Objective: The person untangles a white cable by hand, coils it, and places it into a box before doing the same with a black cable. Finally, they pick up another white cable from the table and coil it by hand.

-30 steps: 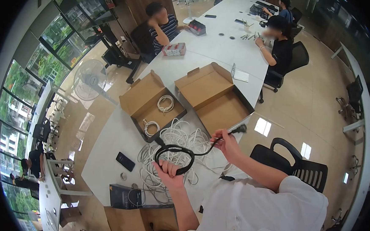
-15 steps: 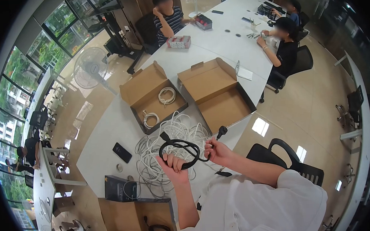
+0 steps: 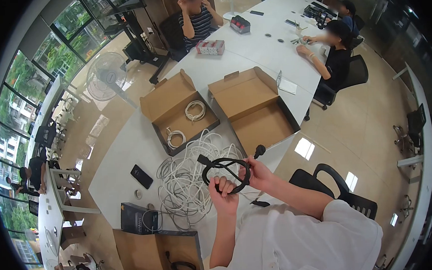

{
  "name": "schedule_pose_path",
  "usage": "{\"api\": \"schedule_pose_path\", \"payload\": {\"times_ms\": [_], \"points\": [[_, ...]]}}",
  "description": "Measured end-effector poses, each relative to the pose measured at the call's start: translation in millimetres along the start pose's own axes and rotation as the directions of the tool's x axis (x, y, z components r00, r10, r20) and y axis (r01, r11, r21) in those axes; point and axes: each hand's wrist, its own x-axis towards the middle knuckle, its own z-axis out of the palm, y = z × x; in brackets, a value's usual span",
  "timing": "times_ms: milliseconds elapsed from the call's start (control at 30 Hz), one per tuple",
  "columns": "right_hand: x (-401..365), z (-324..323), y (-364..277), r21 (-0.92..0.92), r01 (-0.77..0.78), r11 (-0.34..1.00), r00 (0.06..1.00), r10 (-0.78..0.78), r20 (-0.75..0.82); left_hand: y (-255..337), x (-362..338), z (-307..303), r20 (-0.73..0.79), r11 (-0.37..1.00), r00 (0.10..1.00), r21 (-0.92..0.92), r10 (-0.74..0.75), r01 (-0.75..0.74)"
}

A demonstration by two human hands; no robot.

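A black power cord [image 3: 226, 161], looped into a ring, is held up between my two hands. My left hand [image 3: 223, 188] has its fingers wrapped round the lower left of the loop. On the right side of the ring, my right hand [image 3: 256, 174] grips the cord just below its plug [image 3: 260, 151]. The cord's other connector [image 3: 203, 160] sticks out at the upper left. Beneath and left of my hands spreads a tangled heap of white and grey cables [image 3: 184, 181] on the table.
One open cardboard box [image 3: 161, 119] holds two coiled white cables; another open box [image 3: 260, 127] stands beside it. A phone [image 3: 142, 176], a tape roll [image 3: 138, 194] and a dark box [image 3: 137, 220] lie left. A lower box [image 3: 144, 258] contains a black cord. Chair [image 3: 335, 187] at right; people sit farther back.
Both hands have come closer together, the left moving right with the cord. The cord now forms a rounder ring, and my right hand is nearer the loop.
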Motion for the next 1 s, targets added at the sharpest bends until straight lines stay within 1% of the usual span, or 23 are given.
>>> {"api": "schedule_pose_path", "payload": {"times_ms": [100, 133, 167, 233, 333, 433, 467, 533, 633, 667, 700, 767, 800, 833, 867, 900, 967, 1000], "points": [[-7.0, -9.1, -17.1, -0.04, 0.098, 0.994, 0.995, -0.098, -0.013, 3.9, 1.3, -19.8, 0.02, 0.998, 0.998, 0.025, -0.052, 0.051], [-11.8, -2.6, -18.2, 0.024, 0.113, 0.993, 0.993, -0.112, -0.019, -1.4, -6.6, -8.4, 0.014, 0.991, 0.999, 0.126, -0.035, 0.033], [-20.1, 5.8, -20.9, 0.067, 0.092, 0.994, 0.996, -0.092, 0.001, 0.2, -3.0, -20.4, -0.007, 0.999, 1.0, 0.024, -0.028, 0.029], [-21.8, 3.7, -26.2, 0.058, 0.1, 0.993, 0.995, -0.099, -0.021, -5.1, -6.6, -20.0, -0.102, 0.98, 0.993, 0.193, 0.064, -0.044], [-25.2, 9.1, -30.1, 0.134, 0.119, 0.984, 0.993, -0.119, -0.005, -10.1, -8.5, -23.9, -0.264, 0.961, 0.955, 0.27, 0.132, -0.058], [-31.0, 16.0, -35.7, 0.073, 0.206, 0.976, 0.978, -0.207, 0.003, 0.0, -9.1, -43.7, -0.128, 0.968, 0.991, 0.241, -0.04, 0.07], [-33.9, 16.3, -33.9, 0.025, 0.241, 0.97, 0.97, -0.241, 0.014, -0.1, -8.9, -48.5, -0.085, 0.974, 0.995, 0.218, -0.052, 0.069], [-40.4, 20.0, -35.8, -0.072, 0.351, 0.934, 0.936, -0.349, 0.04, 0.1, -7.4, -49.5, -0.122, 0.969, 0.991, 0.233, -0.055, 0.082], [-54.3, 30.8, -25.4, -0.254, 0.523, 0.814, 0.85, -0.518, 0.091, -11.2, -5.4, -36.4, -0.139, 0.95, 0.989, 0.301, -0.044, 0.084], [-57.5, 32.0, -20.2, -0.283, 0.58, 0.764, 0.811, -0.572, 0.119, -15.2, -5.2, -30.7, -0.137, 0.944, 0.99, 0.318, -0.042, 0.084], [-62.3, 32.6, -13.5, -0.354, 0.623, 0.697, 0.773, -0.618, 0.143, -17.5, -4.3, -26.8, -0.135, 0.94, 0.99, 0.334, -0.033, 0.077], [-70.6, 34.3, -0.8, -0.492, 0.681, 0.543, 0.696, -0.688, 0.204, -19.7, 0.4, -24.1, -0.137, 0.942, 0.988, 0.317, -0.072, 0.113], [-75.7, 32.4, 4.2, -0.551, 0.742, 0.382, 0.619, -0.706, 0.345, -18.0, 1.8, -26.0, -0.127, 0.948, 0.987, 0.292, -0.094, 0.128], [-75.9, 24.5, 8.1, -0.578, 0.801, 0.158, 0.506, -0.694, 0.511, -16.6, 4.0, -25.8, -0.111, 0.954, 0.987, 0.265, -0.114, 0.14], [-72.1, 14.0, 9.4, -0.553, 0.83, -0.076, 0.391, -0.628, 0.673, -17.5, 4.3, -21.5, -0.154, 0.956, 0.983, 0.259, -0.098, 0.136], [-69.6, 7.3, 10.0, -0.471, 0.83, -0.299, 0.28, -0.507, 0.815, -20.3, 5.5, -20.8, -0.159, 0.945, 0.984, 0.304, -0.077, 0.123], [-70.9, 0.7, 12.0, -0.363, 0.845, -0.393, 0.211, -0.379, 0.901, -21.9, 3.4, -20.5, -0.157, 0.92, 0.987, 0.39, 0.016, 0.047], [-66.1, -1.5, 10.9, -0.306, 0.839, -0.45, 0.152, -0.347, 0.926, -23.5, 5.9, -22.2, -0.122, 0.904, 0.992, 0.427, 0.029, 0.026]]}}
